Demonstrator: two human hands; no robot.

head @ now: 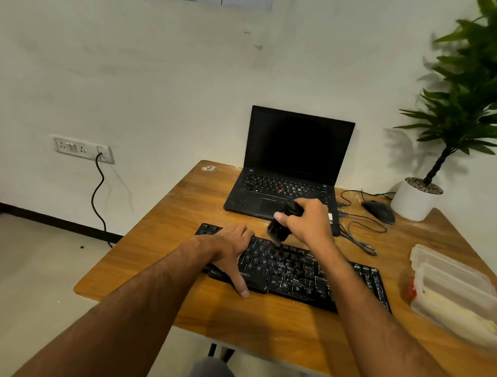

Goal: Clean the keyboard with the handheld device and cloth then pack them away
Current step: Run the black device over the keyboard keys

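A black keyboard point(303, 272) lies across the wooden table point(265, 324), its keys speckled with pale dust. My left hand point(231, 249) rests flat on the keyboard's left end, thumb stretched over its front edge. My right hand point(308, 221) grips a small black handheld device point(279, 227), whose lower end is at the keyboard's top row of keys. No cloth is visible.
An open black laptop point(293, 167) stands behind the keyboard. A black mouse point(379, 211) and its coiled cable lie to the right, beside a potted plant point(418, 200). Clear plastic containers point(452, 291) sit at the right edge. A wall socket point(82, 148) is on the left.
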